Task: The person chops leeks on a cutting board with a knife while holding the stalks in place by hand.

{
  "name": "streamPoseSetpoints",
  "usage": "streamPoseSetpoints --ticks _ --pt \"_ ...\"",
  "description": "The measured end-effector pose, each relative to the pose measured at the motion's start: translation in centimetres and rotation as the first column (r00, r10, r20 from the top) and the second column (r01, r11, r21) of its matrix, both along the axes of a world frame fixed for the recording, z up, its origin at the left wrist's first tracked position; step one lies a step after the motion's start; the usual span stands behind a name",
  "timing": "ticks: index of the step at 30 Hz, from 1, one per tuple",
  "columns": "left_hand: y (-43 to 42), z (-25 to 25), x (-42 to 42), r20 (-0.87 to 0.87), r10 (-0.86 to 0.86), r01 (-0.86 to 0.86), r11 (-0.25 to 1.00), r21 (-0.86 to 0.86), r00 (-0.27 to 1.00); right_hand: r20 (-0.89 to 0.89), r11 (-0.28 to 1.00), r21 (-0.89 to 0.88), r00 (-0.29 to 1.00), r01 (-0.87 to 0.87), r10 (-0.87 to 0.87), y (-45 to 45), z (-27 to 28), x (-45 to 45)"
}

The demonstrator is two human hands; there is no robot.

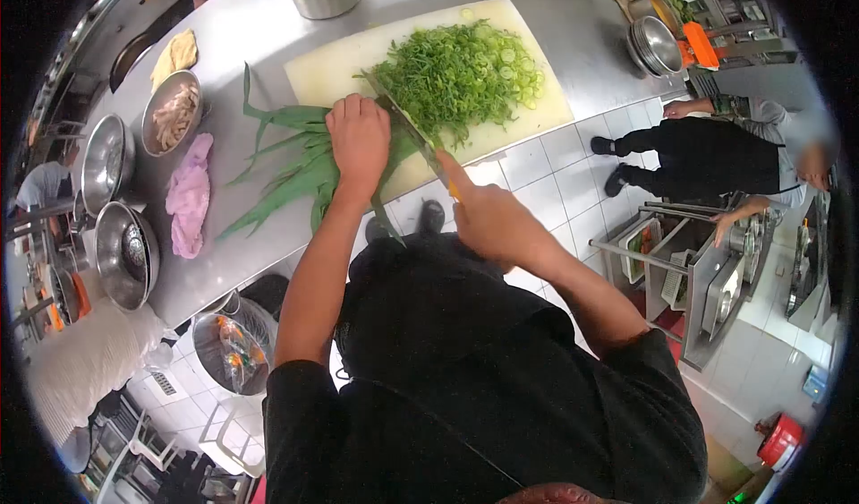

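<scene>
My left hand (360, 137) presses down with curled fingers on a bunch of long green leek leaves (295, 168), which fan out over the left part of the board and past it. In my right hand (497, 222) is the orange handle of a kitchen knife (407, 123). Its blade lies slantwise just right of my left fingertips, between the whole leaves and a heap of chopped greens (465, 70). Both lie on a pale cutting board (313, 65). The cutting edge is partly hidden by greens.
A metal pot (329, 3) of cut pale vegetable stands behind the board. To the left are a bowl of pale strips (173, 115), a pink cloth (189, 195), a yellowish cloth (175, 56) and metal bowls (107, 164). A bin (233, 352) stands below; another person (725, 150) is at right.
</scene>
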State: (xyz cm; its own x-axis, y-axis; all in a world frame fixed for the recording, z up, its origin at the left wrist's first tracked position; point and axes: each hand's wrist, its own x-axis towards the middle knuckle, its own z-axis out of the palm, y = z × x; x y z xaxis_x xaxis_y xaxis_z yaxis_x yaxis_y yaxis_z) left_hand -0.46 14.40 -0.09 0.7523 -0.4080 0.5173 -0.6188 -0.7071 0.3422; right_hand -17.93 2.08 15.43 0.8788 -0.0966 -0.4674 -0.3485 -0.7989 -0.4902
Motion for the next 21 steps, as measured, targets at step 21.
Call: streamPoseSetpoints --ticks 21 --pt "0.2 -0.3 0.1 0.024 -0.003 0.005 0.999 -0.051 1.0 0.051 0.999 -0.043 0.999 -0.006 0.008 0.3 -1.1 -0.1"
